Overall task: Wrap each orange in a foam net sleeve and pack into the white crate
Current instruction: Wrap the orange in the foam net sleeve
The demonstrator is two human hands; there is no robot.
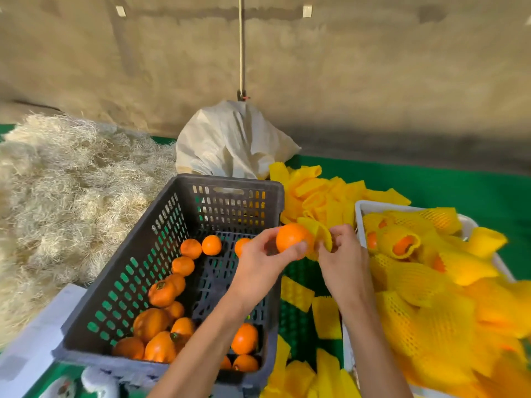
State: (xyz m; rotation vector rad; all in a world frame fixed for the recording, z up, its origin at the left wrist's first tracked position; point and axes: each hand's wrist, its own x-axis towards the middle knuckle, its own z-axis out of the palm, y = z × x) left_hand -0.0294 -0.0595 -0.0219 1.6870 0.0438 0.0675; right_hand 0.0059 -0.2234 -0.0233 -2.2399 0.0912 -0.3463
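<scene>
Straw pile (pixel 57 179) far left, dark crate (pixel 172 282) of loose oranges next. Left hand (pixel 258 262) pinching orange (pixel 291 238), right hand (pixel 342 254) pinching yellow foam sleeve (pixel 319 234) against it. Could tear or slip off if stretched unevenly. White crate (pixel 359 208) right, heaped with wrapped fruit. Green matting (pixel 459 191) underneath, tan wall (pixel 373 81) behind.

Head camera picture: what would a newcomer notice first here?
First, the orange held at the centre by the left hand, while the right hand pinches a yellow foam net sleeve against it. Below left is the dark crate with loose oranges; at right, the white crate full of wrapped fruit.
</scene>
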